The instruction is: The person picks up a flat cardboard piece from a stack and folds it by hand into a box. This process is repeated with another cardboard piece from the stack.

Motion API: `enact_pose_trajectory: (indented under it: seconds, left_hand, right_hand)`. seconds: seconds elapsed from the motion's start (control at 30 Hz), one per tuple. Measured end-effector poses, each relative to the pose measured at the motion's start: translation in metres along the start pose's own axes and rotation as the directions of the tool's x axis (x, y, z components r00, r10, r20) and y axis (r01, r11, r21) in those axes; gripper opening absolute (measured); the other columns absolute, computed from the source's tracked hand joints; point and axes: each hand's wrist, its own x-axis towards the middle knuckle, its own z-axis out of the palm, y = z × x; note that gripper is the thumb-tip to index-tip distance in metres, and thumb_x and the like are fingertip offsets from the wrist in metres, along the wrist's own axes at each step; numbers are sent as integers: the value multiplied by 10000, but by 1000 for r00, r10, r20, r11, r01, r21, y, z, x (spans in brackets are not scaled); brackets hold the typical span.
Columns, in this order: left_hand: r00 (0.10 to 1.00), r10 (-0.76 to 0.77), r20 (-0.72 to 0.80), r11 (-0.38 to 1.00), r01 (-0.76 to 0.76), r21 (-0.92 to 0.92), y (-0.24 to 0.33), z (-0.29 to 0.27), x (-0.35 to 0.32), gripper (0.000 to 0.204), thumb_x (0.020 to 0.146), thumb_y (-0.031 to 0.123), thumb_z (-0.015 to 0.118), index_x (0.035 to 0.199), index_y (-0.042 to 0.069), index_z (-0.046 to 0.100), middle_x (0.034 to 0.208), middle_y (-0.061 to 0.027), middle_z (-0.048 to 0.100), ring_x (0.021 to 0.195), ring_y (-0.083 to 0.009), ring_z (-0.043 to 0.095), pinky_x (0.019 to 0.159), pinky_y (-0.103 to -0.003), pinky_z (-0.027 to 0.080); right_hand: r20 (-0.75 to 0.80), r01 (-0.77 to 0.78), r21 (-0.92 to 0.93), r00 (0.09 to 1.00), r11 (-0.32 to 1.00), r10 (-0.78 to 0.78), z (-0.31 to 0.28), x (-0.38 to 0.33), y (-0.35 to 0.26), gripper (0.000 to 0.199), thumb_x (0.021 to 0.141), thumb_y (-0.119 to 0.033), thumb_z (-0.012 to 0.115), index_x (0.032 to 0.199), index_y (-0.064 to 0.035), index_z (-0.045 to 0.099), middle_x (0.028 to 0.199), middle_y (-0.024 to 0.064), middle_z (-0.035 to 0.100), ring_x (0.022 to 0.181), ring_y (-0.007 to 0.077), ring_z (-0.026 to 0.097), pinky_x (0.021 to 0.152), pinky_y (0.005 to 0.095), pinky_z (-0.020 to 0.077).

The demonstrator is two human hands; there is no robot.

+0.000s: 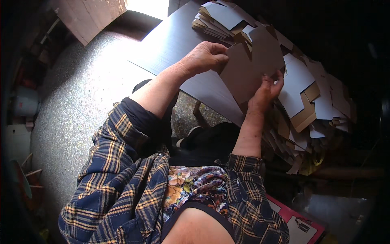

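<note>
Die-cut cardboard blank (252,65): light, stiff, probably creases easily. Left hand (205,57) and right hand (266,91) both pinched on opposite edges, the sensible hold.

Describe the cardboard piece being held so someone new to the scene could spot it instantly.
Start at the dark table running up the middle, with heaps of flat box blanks along its right side. Just above the table's near edge, the left hand and right hand grip one brown cardboard blank from either side. Unlike the piled blanks, it is lifted, shows its plain brown face and has notched, angled flaps on top.
</note>
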Motion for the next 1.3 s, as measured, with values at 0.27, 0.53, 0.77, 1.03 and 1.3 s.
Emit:
enact_pose_trajectory:
  seconds: [0.27, 0.53, 0.77, 1.03, 1.3]
  left_hand:
    - [985, -153, -81, 961, 167, 222, 0, -7, 0, 270, 864, 188, 626, 1079, 28, 658, 812, -17, 649, 721, -84, 574, 629, -238, 458]
    - [991, -112, -66, 971, 124, 203, 5, -2, -3, 426, 792, 95, 582, 1215, 56, 602, 882, -24, 665, 748, -88, 579, 636, -233, 453]
    - [988, -43, -145, 982, 69, 173, -2, 1, -4, 482, 759, 84, 593, 1242, 73, 592, 920, -40, 672, 781, -98, 584, 632, -233, 446]
    - [978, -203, -38, 957, 207, 204, 6, -5, -6, 543, 790, 91, 564, 1327, 90, 491, 1015, -65, 634, 802, -118, 589, 649, -258, 467]
    - [968, 249, 14, 956, -248, 158, 7, 15, -12, 802, 735, 109, 500, 1479, 134, 203, 1432, -160, 341, 1274, -258, 430, 1064, -383, 381]
  right_hand:
    - [-139, 69, 141, 989, 988, -50, 3, -5, -11, 428, 866, -104, 580, 1256, -24, 422, 1196, 151, 524, 1065, 258, 545, 936, 369, 450]
    - [-155, 126, 58, 981, 990, -116, 5, -8, -16, 373, 869, -81, 552, 1228, -30, 463, 1144, 145, 562, 1042, 252, 567, 920, 362, 465]
    - [-108, 87, 66, 991, 994, -79, 3, -7, -13, 377, 852, -42, 514, 1226, -36, 467, 1178, 168, 568, 1072, 268, 572, 955, 373, 446]
    - [-59, 14, 176, 998, 984, -4, -2, -10, -19, 355, 838, -29, 527, 1191, -52, 501, 1146, 172, 569, 1059, 261, 569, 940, 398, 462]
    - [-74, -44, 319, 995, 947, 72, -6, -16, -30, 360, 831, -2, 447, 1181, -36, 526, 1096, 176, 602, 992, 278, 601, 877, 392, 515]
